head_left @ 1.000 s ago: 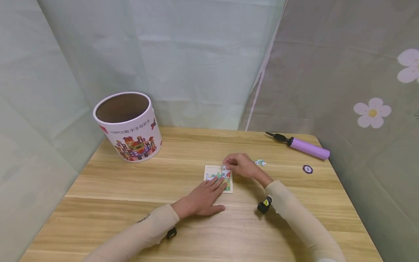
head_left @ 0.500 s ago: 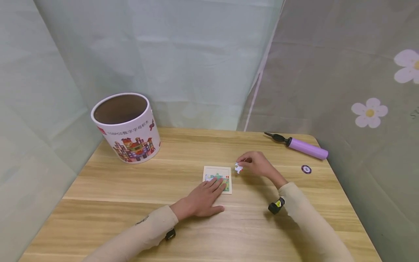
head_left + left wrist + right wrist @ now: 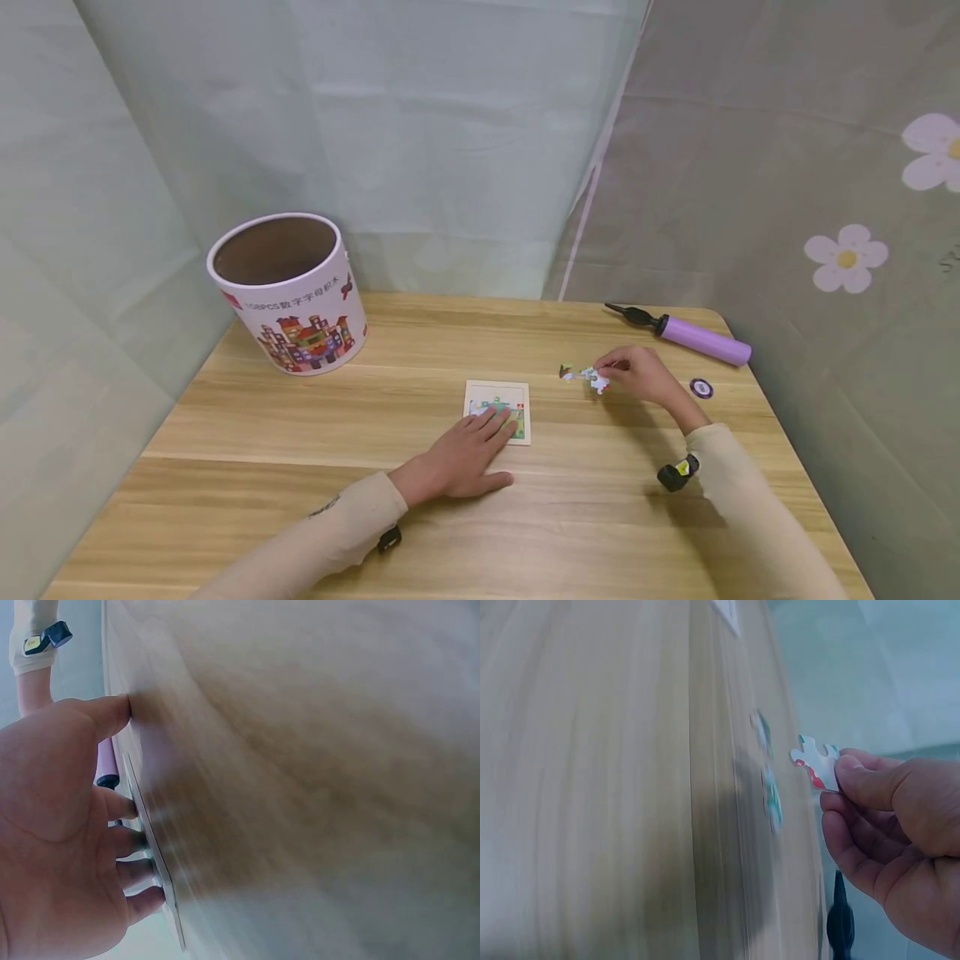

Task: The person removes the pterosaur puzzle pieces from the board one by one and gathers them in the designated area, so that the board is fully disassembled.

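My right hand [image 3: 637, 374] pinches a white jigsaw puzzle piece [image 3: 819, 763] with a red patch between thumb and forefinger, above the table. Below and beside it two other puzzle pieces lie on the wood: one brown and green [image 3: 567, 372], and one white and green [image 3: 772, 796], partly overlapped by the held piece in the head view. My left hand [image 3: 468, 454] lies flat, fingers straight, with its fingertips on a small square puzzle board [image 3: 497, 389]. Several fitted pieces in green and white show in the board; the fingers hide part of them.
A large white printed bucket [image 3: 288, 292] stands at the table's back left. A purple hand pump [image 3: 705, 340] with a black nozzle lies at the back right, and a dark round chip [image 3: 702, 388] in front of it. Cloth curtains rise behind the table [image 3: 420, 350].
My right hand has lifted the white piece off the board's upper right corner and carried it right, over the loose pieces. The left hand has stayed on the board.
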`<state>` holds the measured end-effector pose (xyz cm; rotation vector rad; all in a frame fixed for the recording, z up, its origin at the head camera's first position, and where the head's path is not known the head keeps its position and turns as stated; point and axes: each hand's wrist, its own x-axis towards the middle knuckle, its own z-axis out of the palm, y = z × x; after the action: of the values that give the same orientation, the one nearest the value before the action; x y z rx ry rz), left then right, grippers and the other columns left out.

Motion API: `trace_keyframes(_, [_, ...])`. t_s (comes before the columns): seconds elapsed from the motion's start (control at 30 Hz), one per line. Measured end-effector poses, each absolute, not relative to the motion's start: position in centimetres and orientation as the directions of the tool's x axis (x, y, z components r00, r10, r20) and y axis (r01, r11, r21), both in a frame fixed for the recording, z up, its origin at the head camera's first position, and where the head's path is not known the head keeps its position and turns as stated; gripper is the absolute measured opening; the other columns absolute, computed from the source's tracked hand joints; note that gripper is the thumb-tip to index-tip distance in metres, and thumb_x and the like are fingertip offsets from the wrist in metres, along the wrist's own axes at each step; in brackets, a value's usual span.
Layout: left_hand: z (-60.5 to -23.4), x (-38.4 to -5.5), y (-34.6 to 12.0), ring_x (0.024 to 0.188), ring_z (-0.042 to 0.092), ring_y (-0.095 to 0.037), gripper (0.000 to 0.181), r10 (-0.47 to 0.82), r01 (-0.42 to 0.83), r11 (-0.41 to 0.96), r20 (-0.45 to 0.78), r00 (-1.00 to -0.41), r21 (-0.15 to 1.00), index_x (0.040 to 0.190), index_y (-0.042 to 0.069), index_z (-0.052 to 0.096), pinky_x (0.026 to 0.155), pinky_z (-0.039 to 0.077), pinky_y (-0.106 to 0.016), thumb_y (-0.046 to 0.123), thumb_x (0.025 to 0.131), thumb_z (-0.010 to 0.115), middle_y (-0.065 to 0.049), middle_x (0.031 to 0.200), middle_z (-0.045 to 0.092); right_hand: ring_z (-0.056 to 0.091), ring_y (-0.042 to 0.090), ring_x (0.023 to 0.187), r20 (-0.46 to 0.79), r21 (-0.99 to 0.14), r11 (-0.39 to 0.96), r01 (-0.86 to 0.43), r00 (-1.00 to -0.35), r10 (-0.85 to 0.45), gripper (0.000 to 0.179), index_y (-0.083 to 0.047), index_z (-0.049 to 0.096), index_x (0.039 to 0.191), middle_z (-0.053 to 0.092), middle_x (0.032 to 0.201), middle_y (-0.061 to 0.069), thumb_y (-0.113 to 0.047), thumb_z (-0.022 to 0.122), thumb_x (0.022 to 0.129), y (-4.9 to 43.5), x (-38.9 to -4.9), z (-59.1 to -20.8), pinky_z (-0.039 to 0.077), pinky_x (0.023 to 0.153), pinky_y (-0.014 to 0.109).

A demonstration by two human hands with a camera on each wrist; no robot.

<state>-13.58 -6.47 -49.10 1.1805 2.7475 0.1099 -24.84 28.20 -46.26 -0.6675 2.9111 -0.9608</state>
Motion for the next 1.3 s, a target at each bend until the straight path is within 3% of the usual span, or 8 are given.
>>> trace_keyframes(0.3, [-49.1,-13.5,-6.5,0.154,0.025,-0.032,0.077,0.723,0.712,0.690,-0.111,-0.681,0.127,0.160,0.006,0.032,0.121,0.031,-0.048,0.055,0.104,0.046,-0.015,0.167,0.027,0.071,0.025,0.087,0.112,-0.554,0.749,-0.363,-0.924,-0.365,0.011,-0.004,0.080,0.101,0.077,0.098,0.013,-0.005,0.072,0.094,31.1,-25.3,-46.7,0.058,0.078,0.043])
trace_keyframes(0.93, [-49.3,-13.5,-6.5,0.154,0.026,-0.032,0.076,0.723,0.712,0.690,-0.102,-0.683,0.128,0.160,0.007,0.032,0.120,0.032,-0.048,0.056,0.104,0.045,-0.015,0.167,0.027,0.069,0.023,0.086,0.097,-0.518,0.775,-0.362,-0.925,-0.367,0.009,-0.005,0.081,0.098,0.078,0.099,0.013,-0.006,0.074,0.092,31.9,-27.4,-48.9,0.054,0.078,0.038])
trace_keyframes(1.3, [-49.4,-13.4,-6.3,0.152,0.029,-0.032,0.077,0.697,0.687,0.716,-0.107,-0.709,0.123,0.161,0.010,0.032,0.116,0.032,-0.054,0.058,0.102,0.046,-0.011,0.168,0.027,0.070,0.030,0.089,0.097,-0.527,0.776,-0.348,-0.931,-0.351,0.017,-0.001,0.078,0.108,0.077,0.101,0.016,-0.010,0.073,0.094,31.3,-27.0,-48.2,0.057,0.081,0.047])
